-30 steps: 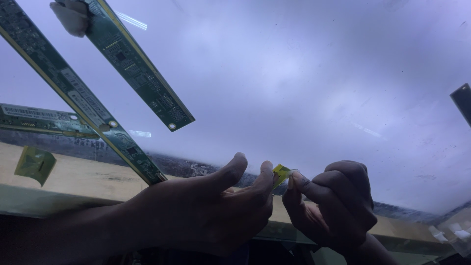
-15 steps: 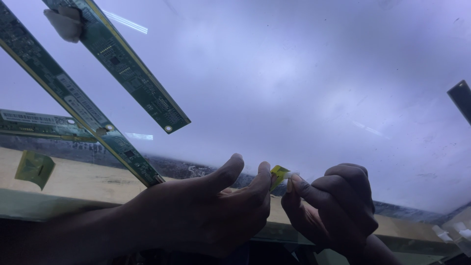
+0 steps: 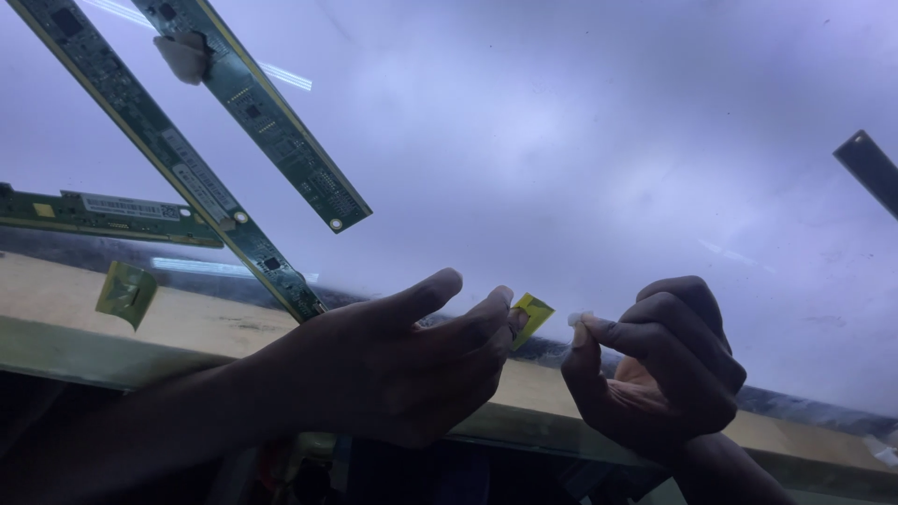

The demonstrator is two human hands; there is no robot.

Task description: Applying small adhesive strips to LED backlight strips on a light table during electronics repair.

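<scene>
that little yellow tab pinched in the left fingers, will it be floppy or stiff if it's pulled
Probably floppy: the yellow tab looks film-thin and already bends where the left hand pinches it. Likely very light, perhaps tacky like tape. The right hand sits beside it, apart.

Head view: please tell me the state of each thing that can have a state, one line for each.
Left hand: pinches the yellow tab.
Yellow tab: bent, lifted off the panel edge.
Right hand: curled, thumb raised, apart from the tab; holds nothing visible.
Two long green circuit strips: lying slanted on the pale panel.
Third strip: lying nearly level at the left.
</scene>
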